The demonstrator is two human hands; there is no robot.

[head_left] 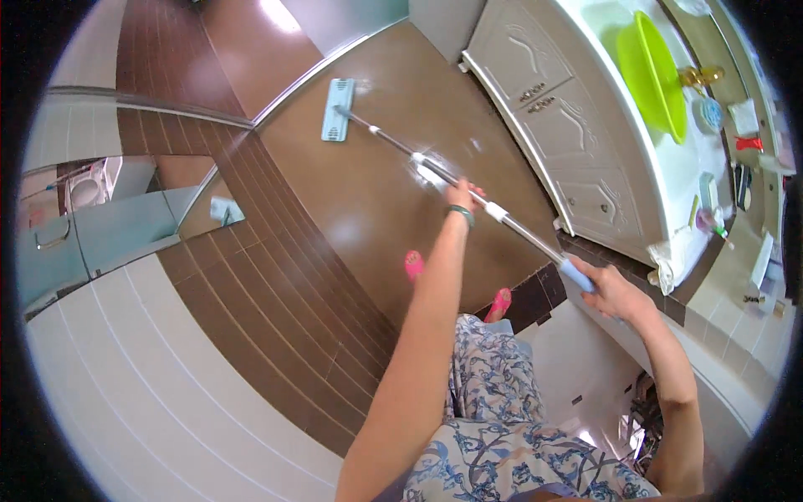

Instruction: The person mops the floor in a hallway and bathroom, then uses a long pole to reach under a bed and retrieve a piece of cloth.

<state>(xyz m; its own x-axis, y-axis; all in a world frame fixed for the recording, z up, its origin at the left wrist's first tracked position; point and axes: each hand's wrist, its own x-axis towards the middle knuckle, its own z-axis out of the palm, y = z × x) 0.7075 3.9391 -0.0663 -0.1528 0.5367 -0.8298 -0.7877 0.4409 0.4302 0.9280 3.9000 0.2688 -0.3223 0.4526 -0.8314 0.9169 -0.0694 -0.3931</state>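
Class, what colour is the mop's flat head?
The mop head is light blue; the head view shows it.

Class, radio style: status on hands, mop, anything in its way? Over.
Left hand gripping mop pole; right hand on its blue grip. Mop head flat on floor. White cabinet rightward, apart from mop head.
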